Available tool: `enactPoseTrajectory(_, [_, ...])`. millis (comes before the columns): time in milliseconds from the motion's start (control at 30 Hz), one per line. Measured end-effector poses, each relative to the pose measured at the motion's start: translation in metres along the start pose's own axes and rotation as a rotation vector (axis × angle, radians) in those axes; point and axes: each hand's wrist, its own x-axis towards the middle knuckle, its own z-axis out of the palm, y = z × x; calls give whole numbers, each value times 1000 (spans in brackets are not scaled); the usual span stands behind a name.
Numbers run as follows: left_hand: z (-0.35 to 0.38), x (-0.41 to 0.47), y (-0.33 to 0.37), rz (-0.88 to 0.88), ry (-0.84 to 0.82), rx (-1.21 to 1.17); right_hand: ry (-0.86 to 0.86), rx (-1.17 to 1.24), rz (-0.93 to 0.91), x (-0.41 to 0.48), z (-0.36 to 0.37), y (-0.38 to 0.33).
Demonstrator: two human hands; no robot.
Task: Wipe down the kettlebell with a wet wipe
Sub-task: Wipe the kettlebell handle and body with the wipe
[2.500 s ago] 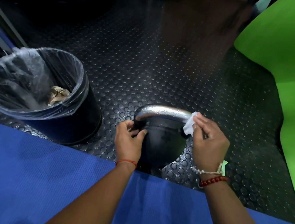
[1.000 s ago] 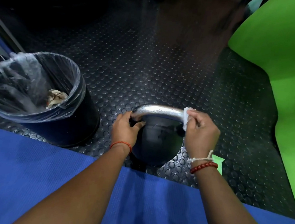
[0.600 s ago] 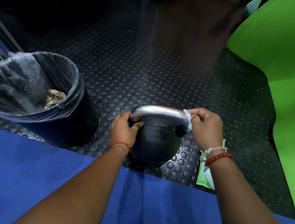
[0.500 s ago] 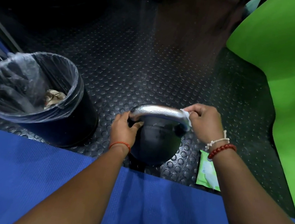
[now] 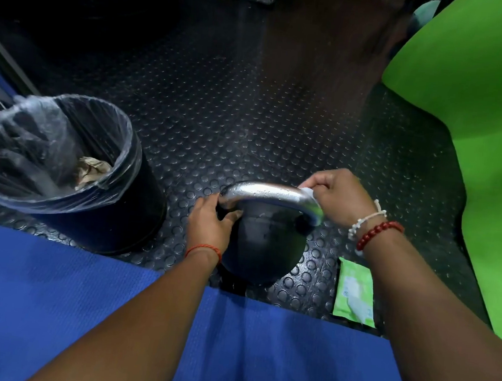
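Note:
A black kettlebell with a shiny silver handle stands on the studded black floor. My left hand grips it at the left base of the handle. My right hand pinches a white wet wipe against the right end of the handle. Most of the wipe is hidden under my fingers.
A black bin with a clear liner and crumpled paper inside stands to the left. A green wipe packet lies on the floor to the right of the kettlebell. A blue mat lies nearest me, and a green surface fills the right.
My right hand has slid the wipe from the handle's right side up and around its right end. My wrist has lifted, uncovering the green packet. The left hand stays put.

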Motion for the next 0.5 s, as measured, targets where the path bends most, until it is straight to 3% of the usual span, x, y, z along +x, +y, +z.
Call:
enactPoseTrajectory(233, [0, 0, 0, 2, -5, -39, -21, 0, 25, 4, 1, 2])
enactPoseTrajectory(500, [-1, 0, 0, 5, -6, -25, 307, 83, -52, -23, 25, 12])
